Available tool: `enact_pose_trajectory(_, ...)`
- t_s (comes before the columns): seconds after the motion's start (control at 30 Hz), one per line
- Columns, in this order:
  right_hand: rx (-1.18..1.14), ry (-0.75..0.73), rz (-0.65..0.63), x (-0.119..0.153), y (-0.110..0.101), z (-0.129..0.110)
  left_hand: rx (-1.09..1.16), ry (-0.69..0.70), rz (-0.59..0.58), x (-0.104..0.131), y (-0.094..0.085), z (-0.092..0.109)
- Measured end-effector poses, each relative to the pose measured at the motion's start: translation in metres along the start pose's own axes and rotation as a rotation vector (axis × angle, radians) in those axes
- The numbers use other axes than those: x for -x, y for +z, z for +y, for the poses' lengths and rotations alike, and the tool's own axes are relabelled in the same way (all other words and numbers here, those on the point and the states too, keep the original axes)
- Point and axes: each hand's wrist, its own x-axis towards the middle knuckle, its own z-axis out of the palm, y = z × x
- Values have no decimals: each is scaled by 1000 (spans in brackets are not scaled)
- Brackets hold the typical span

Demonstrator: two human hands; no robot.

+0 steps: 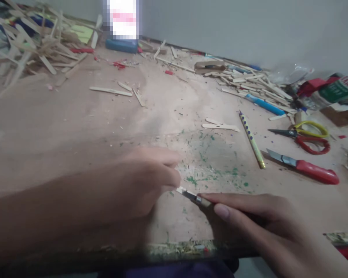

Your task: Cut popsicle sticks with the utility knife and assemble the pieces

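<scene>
My left hand (153, 177) is closed, blurred by motion, with thumb and fingers pinched together over the tabletop. A small pale tip, apparently of a wooden craft stick (179, 189), shows at its fingertips; most of it is hidden by the fingers. My right hand (258, 216) grips a small craft knife (204, 201) by its handle, the metal blade pointing left. The blade meets the pale tip, though I cannot tell how deep it sits. Green shavings (193, 180) are scattered on the board just beyond the knife.
A dotted pencil (252, 139), scissors (310, 135) and a red-handled knife (316, 170) lie at the right. Several craft sticks (220, 126) lie farther back, with piles of sticks (255, 83) by the wall. A blue block (121, 45) stands under a bright blurred patch.
</scene>
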Motion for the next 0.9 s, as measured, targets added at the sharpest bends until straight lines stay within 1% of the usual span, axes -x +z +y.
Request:
enact_pose_trajectory(0.1,111,-97,3,0,-2,5,11,-26,-48,-2,-2,-1)
enact_pose_trajectory(0.2,191,-131,40,1,-5,12,23,-75,-91,-1,-5,0)
enact_pose_trajectory(0.33,227,-135,47,1,-6,14,48,-82,-71,-1,-7,2)
enact_pose_trajectory(0.47,196,-108,49,-1,-6,11,82,-76,-56,-3,-8,1)
enact_pose_trajectory(0.6,134,-36,67,-4,-6,10,91,-61,-59,-4,-8,0)
enact_pose_trajectory(0.77,79,-5,29,-6,-7,14,118,-66,-54,-4,-7,-1)
enact_pose_trajectory(0.9,50,18,9,-6,-6,11,133,-76,-49,-6,-7,0)
